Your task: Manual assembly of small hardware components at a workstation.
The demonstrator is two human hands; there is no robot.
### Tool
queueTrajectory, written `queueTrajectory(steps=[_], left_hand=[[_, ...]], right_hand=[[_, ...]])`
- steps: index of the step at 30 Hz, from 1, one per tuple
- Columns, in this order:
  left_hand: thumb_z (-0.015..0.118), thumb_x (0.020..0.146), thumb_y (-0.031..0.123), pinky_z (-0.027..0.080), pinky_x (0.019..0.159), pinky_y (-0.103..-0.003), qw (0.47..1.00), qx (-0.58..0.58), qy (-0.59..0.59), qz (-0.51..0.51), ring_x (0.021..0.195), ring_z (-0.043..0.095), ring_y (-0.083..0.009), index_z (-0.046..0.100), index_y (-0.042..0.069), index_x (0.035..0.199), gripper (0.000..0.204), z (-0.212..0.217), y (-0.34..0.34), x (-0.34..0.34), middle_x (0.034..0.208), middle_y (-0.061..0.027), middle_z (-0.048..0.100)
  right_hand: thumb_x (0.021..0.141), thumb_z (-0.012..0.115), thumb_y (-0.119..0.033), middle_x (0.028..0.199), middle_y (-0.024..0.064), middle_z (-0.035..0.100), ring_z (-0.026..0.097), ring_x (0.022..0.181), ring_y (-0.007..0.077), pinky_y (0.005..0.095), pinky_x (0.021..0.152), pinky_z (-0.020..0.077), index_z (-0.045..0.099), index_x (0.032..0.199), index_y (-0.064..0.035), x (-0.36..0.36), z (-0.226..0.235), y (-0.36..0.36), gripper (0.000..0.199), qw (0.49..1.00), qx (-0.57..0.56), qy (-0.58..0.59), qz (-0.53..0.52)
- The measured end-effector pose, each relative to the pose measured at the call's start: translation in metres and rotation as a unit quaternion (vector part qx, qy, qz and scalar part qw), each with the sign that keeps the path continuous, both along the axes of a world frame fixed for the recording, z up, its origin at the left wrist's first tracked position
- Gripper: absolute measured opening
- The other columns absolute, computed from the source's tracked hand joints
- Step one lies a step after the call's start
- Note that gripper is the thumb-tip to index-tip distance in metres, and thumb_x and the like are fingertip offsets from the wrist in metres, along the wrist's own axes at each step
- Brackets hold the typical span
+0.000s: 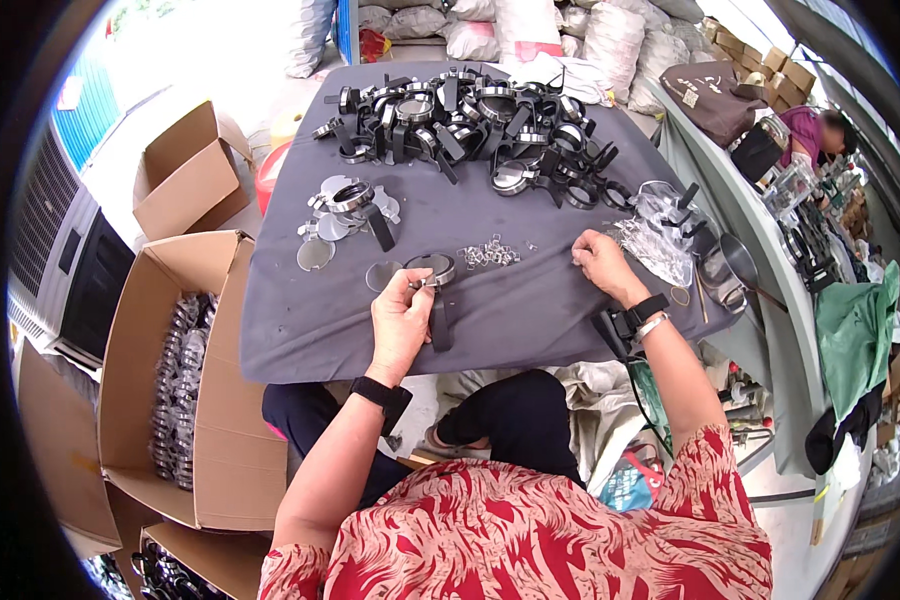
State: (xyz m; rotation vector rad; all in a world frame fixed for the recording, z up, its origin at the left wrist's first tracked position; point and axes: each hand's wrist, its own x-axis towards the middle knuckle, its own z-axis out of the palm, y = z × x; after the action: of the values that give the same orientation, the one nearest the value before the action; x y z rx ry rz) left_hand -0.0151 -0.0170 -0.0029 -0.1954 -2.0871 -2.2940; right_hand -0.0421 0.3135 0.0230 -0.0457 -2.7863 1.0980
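Note:
My left hand (402, 318) grips a round metal-rimmed piece with a black handle (439, 325), held at the near part of the table. The fingers pinch its rim, and the handle points toward me. A loose thin disc (382, 277) lies just left of it. Beyond and to the right sits a small pile of shiny metal clips (490, 252). Over the table to the right, my right hand (602, 262) has its thumb and fingers drawn together; whatever they hold, if anything, is too small to make out. Beside it lies a clear plastic bag (660, 250) with small parts.
A heap of black-handled metal rings (470, 115) covers the table's far side. Thin discs (316, 254) and another handled ring (353, 197) lie at the left. A metal pan (730, 262) rests at the right edge. Cardboard boxes (232, 400) stand left; a person (820, 135) works far right.

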Motion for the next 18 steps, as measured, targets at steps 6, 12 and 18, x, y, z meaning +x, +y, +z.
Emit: queueTrajectory(steps=[6, 12, 18], left_hand=[[0.056, 0.090, 0.005, 0.034, 0.037, -0.022, 1.000, -0.002, 0.006, 0.008, 0.042, 0.043, -0.0024, 0.061, 0.004, 0.101, 0.012, 0.000, 0.000, 0.000, 0.057, 0.0029, 0.051], [0.053, 0.094, 0.007, 0.034, 0.037, -0.019, 1.000, -0.003, 0.000, -0.004, 0.042, 0.041, -0.0018, 0.058, 0.007, 0.104, 0.012, -0.002, 0.002, -0.002, 0.061, 0.0040, 0.052], [0.055, 0.088, 0.003, 0.036, 0.037, -0.021, 1.000, 0.004, -0.008, 0.009, 0.044, 0.044, -0.0020, 0.060, 0.006, 0.100, 0.013, -0.003, 0.001, -0.002, 0.057, 0.0038, 0.051]], right_hand=[[0.083, 0.061, -0.001, 0.070, -0.0036, 0.053, 0.043, 0.053, 0.0026, 0.0183, 0.046, 0.0331, 0.060, 0.094, -0.0025, 0.015, 0.021, -0.034, 0.011, 0.959, -0.268, -0.081, 0.036], [0.083, 0.061, 0.000, 0.072, -0.0039, 0.056, 0.044, 0.056, 0.0020, 0.0179, 0.049, 0.0347, 0.067, 0.092, -0.0010, 0.022, 0.023, -0.089, 0.011, 0.951, -0.291, -0.027, 0.099], [0.079, 0.060, 0.001, 0.079, 0.0047, 0.066, 0.056, 0.071, 0.0085, 0.0249, 0.067, 0.0461, 0.067, 0.090, 0.0014, 0.022, 0.007, -0.151, 0.013, 0.970, -0.172, 0.060, 0.163]])
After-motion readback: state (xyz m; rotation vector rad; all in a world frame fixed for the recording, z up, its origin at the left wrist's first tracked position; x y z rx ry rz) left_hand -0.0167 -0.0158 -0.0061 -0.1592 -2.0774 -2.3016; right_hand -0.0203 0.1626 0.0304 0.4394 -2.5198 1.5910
